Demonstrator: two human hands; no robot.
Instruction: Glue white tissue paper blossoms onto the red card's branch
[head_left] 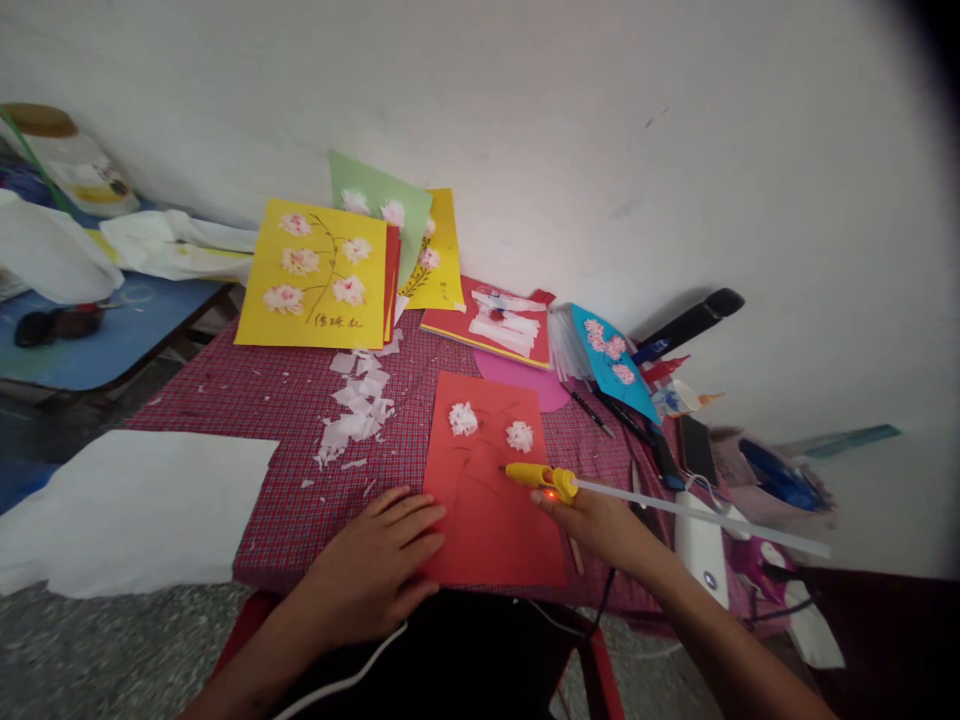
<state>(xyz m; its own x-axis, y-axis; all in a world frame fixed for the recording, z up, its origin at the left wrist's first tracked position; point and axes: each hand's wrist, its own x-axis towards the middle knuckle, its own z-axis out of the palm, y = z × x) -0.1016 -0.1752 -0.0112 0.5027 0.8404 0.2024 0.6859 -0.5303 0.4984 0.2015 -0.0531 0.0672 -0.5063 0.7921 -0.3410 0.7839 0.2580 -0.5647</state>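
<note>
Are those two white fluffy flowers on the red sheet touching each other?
Apart. The head view shows a stretch of the red sheet between the left flower and the right flower.

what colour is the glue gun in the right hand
Yellow: the glue gun in the right hand, head view.

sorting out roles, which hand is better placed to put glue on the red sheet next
Right, probably: the right hand holds the yellow glue gun, tip over the red sheet, while the left hand rests at its edge.
</note>
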